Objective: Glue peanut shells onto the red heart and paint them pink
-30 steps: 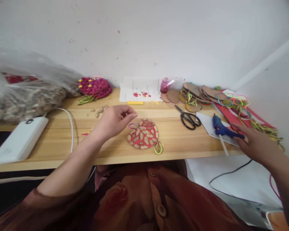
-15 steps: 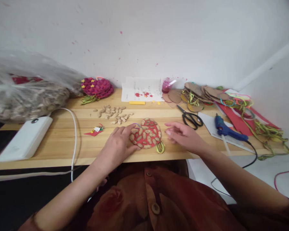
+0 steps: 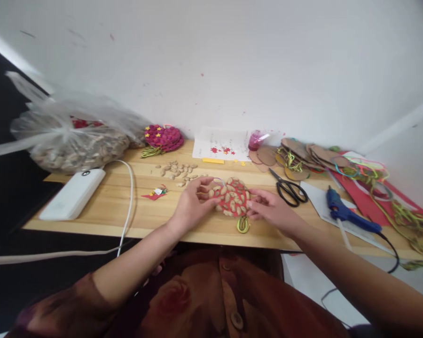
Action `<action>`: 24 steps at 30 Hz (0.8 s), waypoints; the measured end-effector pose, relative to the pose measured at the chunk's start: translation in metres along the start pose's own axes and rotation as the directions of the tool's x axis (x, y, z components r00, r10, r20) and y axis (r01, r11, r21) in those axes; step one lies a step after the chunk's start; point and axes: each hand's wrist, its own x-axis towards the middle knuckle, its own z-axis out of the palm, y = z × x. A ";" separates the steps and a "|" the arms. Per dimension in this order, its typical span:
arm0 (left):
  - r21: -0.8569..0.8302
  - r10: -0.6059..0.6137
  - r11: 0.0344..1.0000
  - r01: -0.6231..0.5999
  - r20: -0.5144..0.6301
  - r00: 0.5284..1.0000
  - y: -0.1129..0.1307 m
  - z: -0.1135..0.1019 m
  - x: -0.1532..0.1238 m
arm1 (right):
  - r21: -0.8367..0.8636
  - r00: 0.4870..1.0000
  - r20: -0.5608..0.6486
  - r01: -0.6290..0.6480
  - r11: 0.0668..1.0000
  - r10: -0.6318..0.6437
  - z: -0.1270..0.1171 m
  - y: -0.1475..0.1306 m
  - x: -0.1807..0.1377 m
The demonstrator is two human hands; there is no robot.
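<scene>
A red round disc (image 3: 231, 197) covered with glued peanut shells lies near the front of the wooden table (image 3: 134, 211). My left hand (image 3: 193, 204) grips its left edge, fingers curled over the rim. My right hand (image 3: 270, 210) pinches its right edge. A yellow-green cord loop (image 3: 243, 225) hangs from the disc's lower side. Loose peanut shells (image 3: 176, 170) lie scattered just behind my left hand.
A plastic bag of peanut shells (image 3: 77, 141) and a white box with cable (image 3: 73, 193) sit at left. Finished purple discs (image 3: 163, 137), star paper (image 3: 220, 145), a pink cup (image 3: 254, 140), cardboard rounds (image 3: 303, 151), scissors (image 3: 288, 188), a blue glue gun (image 3: 348, 214) and coloured cords (image 3: 391, 188) fill the back and right.
My right hand left the glue gun and came to the disc's right edge. My left hand settled on its left edge. The camera swung left.
</scene>
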 end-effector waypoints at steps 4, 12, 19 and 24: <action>-0.409 -0.098 0.909 0.081 -0.019 0.995 -0.002 0.011 0.001 | 0.171 0.999 0.037 -0.006 0.985 -0.001 -0.006 0.005 0.005; -0.548 -0.040 0.830 0.105 0.129 0.991 0.008 0.021 0.007 | 0.288 0.974 0.224 -0.043 0.957 -0.023 -0.024 0.012 0.017; 0.503 0.229 0.832 -0.235 0.074 0.971 0.025 -0.044 0.061 | 0.413 0.980 0.077 0.138 0.900 -0.185 -0.029 -0.017 0.035; 0.900 -0.011 0.430 -0.069 0.081 0.997 0.015 -0.042 0.078 | 0.565 0.958 -0.137 0.284 0.775 -0.252 -0.010 -0.045 0.063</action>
